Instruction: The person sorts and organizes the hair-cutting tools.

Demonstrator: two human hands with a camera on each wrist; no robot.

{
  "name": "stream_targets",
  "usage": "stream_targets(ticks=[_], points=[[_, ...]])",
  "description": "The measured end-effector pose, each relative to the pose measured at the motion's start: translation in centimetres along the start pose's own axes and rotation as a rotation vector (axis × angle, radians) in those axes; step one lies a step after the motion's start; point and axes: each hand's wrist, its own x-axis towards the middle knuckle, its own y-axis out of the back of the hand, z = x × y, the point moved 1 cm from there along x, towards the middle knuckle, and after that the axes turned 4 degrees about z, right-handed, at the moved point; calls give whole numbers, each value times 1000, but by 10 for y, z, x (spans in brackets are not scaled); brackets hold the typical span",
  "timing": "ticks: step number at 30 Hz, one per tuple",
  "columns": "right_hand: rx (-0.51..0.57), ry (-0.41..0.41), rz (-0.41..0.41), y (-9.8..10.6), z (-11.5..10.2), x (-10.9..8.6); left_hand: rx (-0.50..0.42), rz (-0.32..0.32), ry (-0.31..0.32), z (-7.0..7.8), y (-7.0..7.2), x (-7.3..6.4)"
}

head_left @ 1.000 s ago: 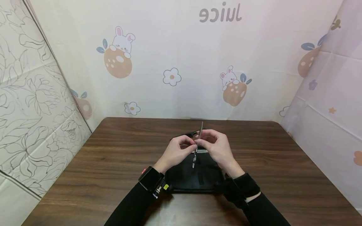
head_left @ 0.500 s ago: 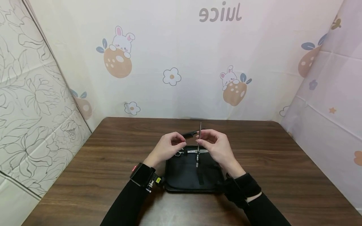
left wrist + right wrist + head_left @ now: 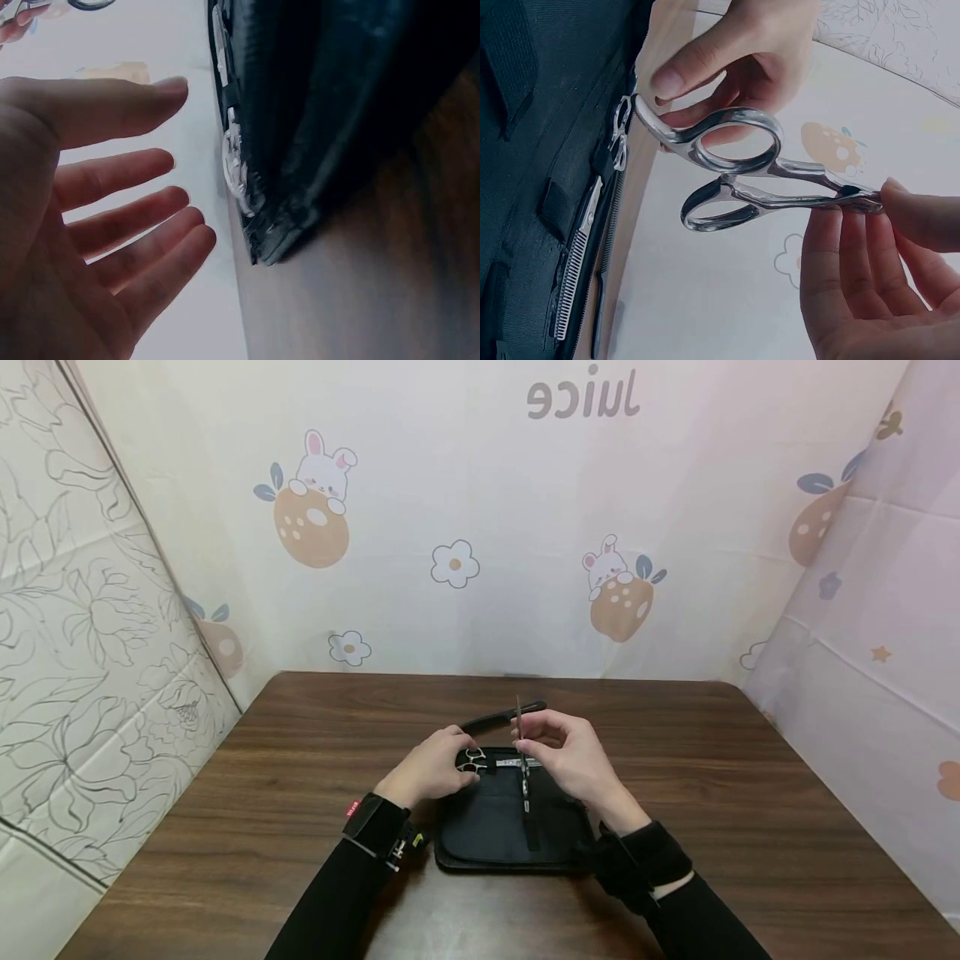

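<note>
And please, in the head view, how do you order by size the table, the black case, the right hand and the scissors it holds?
Largest first:
1. Table
2. Black case
3. Right hand
4. Held scissors

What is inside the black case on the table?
Toothed scissors lie in the black case, near its far edge. A dark strap covers their middle, so that part cannot be seen. Anything beneath them is also hidden.
</note>
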Motion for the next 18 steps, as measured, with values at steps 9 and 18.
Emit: stream_targets(ticks=[9,18], points=[[-15,10,-11,0,0,-2,74,-58,36,-4,-6,-2],[-41,10,-27,0,0,-1,62,-86,55,-8,-8,-1]])
